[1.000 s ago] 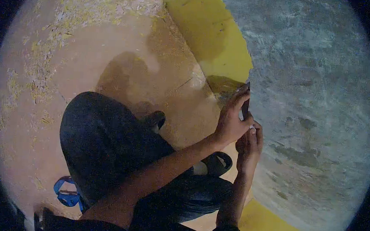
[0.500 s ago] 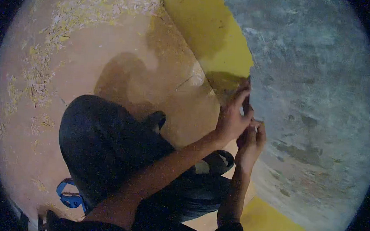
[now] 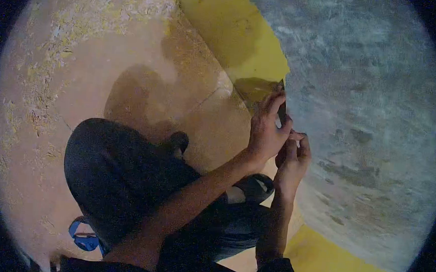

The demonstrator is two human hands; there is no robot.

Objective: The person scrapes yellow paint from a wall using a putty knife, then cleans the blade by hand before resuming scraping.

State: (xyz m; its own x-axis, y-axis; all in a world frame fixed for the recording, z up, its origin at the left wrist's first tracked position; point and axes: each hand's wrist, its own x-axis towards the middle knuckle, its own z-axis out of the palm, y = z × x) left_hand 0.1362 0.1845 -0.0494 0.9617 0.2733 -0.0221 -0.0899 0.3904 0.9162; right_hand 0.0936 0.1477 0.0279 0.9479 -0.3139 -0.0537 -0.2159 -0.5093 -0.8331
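Observation:
A thin dark flat blade (image 3: 283,112) stands on end against the wall, its upper tip at the ragged lower edge of the yellow paint (image 3: 262,44). My left hand (image 3: 267,131) is closed around its upper part, fingers stretched along it toward the tip and thumb on the near side. Just below, my right hand (image 3: 294,162) is closed with bent fingers at the blade's lower end, which its fingers mostly hide. Both hands are close together, beside the grey-blue bared wall surface (image 3: 357,118).
Flakes of paint (image 3: 48,78) litter the tan floor (image 3: 93,75) at left. My bent legs in dark trousers (image 3: 123,165) and a dark sandal (image 3: 254,188) are below the hands. A blue looped object (image 3: 85,236) lies at lower left. More yellow paint (image 3: 334,260) shows at lower right.
The whole view has shifted slightly left. Both hands and the blade sit a little higher and further left in the frame, with the same grip on the blade.

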